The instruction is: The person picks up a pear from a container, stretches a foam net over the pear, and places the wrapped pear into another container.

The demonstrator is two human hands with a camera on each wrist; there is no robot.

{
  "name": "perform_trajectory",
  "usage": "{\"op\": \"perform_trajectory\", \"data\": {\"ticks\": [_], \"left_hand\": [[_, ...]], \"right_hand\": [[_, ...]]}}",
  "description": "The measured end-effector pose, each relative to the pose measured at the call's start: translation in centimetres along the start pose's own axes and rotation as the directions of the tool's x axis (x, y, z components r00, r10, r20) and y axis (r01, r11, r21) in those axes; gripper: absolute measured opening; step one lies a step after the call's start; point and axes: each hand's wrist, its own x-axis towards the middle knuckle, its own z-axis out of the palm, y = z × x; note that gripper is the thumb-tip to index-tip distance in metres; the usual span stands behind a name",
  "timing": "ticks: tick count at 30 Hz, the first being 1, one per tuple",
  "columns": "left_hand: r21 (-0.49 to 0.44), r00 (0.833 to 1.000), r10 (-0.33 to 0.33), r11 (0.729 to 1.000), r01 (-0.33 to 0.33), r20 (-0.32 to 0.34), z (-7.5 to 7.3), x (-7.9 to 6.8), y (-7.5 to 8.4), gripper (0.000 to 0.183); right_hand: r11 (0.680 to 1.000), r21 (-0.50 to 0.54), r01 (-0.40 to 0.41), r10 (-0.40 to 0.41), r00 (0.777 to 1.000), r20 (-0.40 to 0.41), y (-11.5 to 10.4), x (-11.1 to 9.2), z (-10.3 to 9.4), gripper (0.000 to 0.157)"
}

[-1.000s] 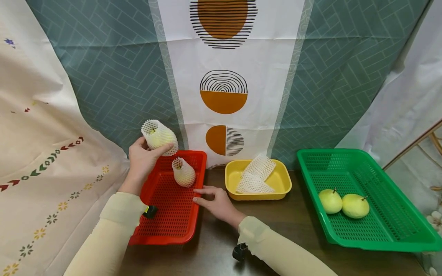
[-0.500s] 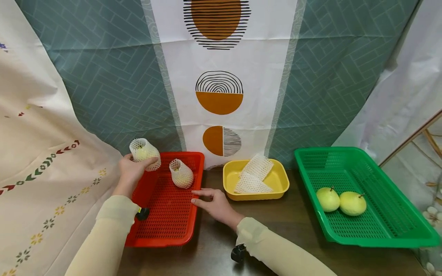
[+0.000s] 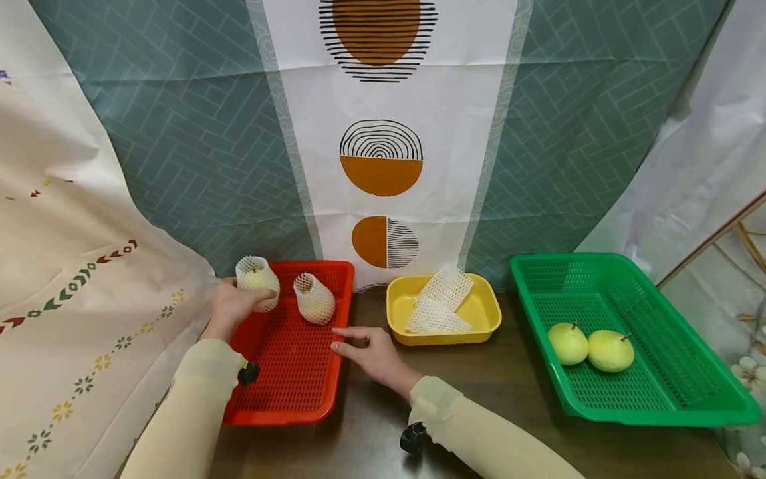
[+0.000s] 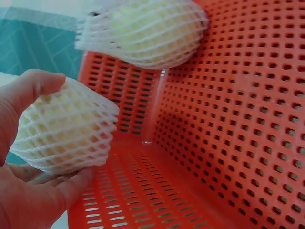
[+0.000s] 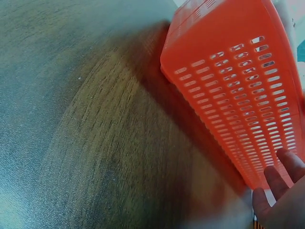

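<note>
White foam netting wraps the held pear (image 3: 258, 286), which the left hand (image 3: 230, 307) grips with its thumb (image 4: 43, 82) on one side and its fingers (image 4: 71, 188) on the other. The grip is at the far left corner of the red basket (image 3: 287, 382), close to the edge. I cannot tell if the pear touches the basket.

Just right of the grip is the second netted pear (image 3: 315, 301). It lies tipped inside the basket, near the far right corner, and a small gap of red runs between the two. Nearer to the person than the grip, the holey red floor spreads wide, with lots of room down to the near edge.

Farther right, the right hand (image 3: 376, 356) is at the basket's right edge, its fingers apart; I cannot tell how hard they press. Past that hand, the yellow tray (image 3: 445, 338) holds two loose nets (image 3: 439, 316). Brown table (image 3: 383, 432) shows between red basket and tray. Farthest right from the grip, the green basket (image 3: 634, 399) has two bare pears (image 3: 610, 351) side by side, near its left edge.
</note>
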Motion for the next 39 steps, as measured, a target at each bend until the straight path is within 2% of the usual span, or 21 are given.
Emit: {"op": "perform_trajectory", "data": {"ticks": [4, 8, 14, 19, 33, 39], "left_hand": [[0.084, 0.999, 0.05, 0.995, -0.051, 0.006, 1.0, -0.1, -0.5, 0.097], [0.131, 0.999, 0.033, 0.991, -0.037, 0.033, 2.0, 0.1, -1.3, 0.092], [0.119, 0.996, -0.022, 0.993, 0.011, 0.087, 3.5, 0.4, -2.0, 0.089], [0.085, 0.993, -0.049, 0.996, 0.041, 0.103, 4.1, 0.8, -2.1, 0.092], [0.07, 0.997, -0.019, 0.997, 0.013, 0.079, 5.5, 1.8, -2.8, 0.092], [0.078, 0.997, 0.011, 0.997, -0.017, 0.074, 6.2, 2.2, -2.5, 0.092]], "right_hand": [[0.999, -0.031, -0.015, 0.015, 1.0, -0.007, 1.8, 0.7, 0.3, 0.038], [0.998, -0.059, -0.013, 0.012, 1.0, -0.01, 2.9, 1.1, 0.4, 0.041], [0.999, -0.041, -0.024, 0.024, 1.0, -0.011, 3.3, 1.1, 0.4, 0.041], [0.999, -0.033, -0.033, 0.033, 0.999, 0.0, 3.1, 1.0, 0.5, 0.039], [0.999, -0.028, -0.019, 0.019, 1.0, -0.002, 3.0, 1.2, 0.5, 0.038], [1.0, -0.026, -0.017, 0.016, 1.0, -0.008, 3.0, 1.1, 0.5, 0.036]]}}
